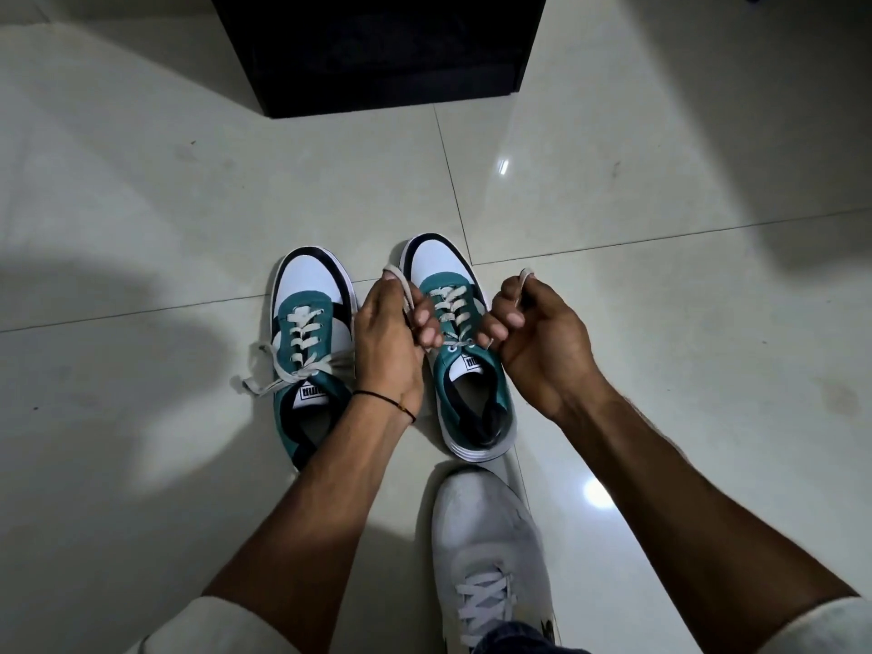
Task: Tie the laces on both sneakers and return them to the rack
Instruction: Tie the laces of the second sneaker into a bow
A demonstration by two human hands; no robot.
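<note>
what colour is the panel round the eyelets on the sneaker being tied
Teal green, on the white, black-trimmed right-hand sneaker; head view shows it.

Dim, shadowy view; glare on floor (504,166)

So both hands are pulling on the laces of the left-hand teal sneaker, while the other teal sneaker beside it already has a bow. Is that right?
Not quite. The head view shows the left hand and right hand each holding a lace end of the right-hand teal sneaker. It is the left-hand teal sneaker, standing beside it on the tiled floor, that already has a bow.
</note>
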